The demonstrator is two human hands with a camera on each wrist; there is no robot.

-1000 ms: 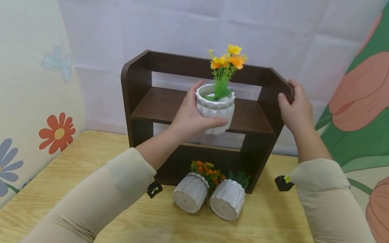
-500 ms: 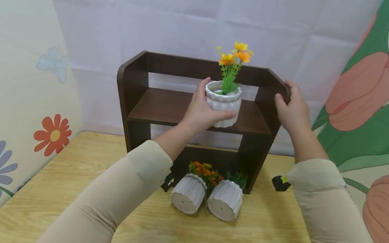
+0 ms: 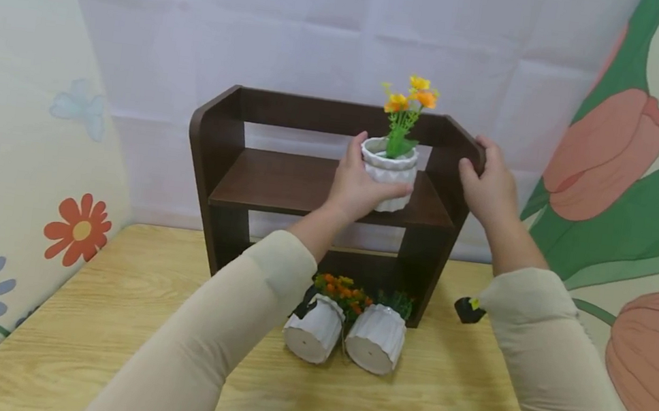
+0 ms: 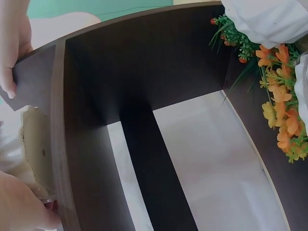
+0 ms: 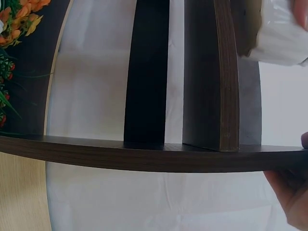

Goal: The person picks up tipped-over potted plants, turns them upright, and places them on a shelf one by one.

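Head view: right hand (image 3: pixel 490 187) grips the shelf (image 3: pixel 273 181); left hand (image 3: pixel 355 187) clasps a flowerpot (image 3: pixel 391 165), whose glossy surface might make it slip.

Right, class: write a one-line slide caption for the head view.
The left hand holds a white flowerpot near the upper shelf; the right hand grips the rack's side.

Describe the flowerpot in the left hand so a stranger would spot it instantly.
Look for the dark brown shelf standing on the wooden table. Toward the right end of its upper board, the left hand holds a white pot with yellow and orange flowers. It is upright, while the two other white pots lie tipped over below.
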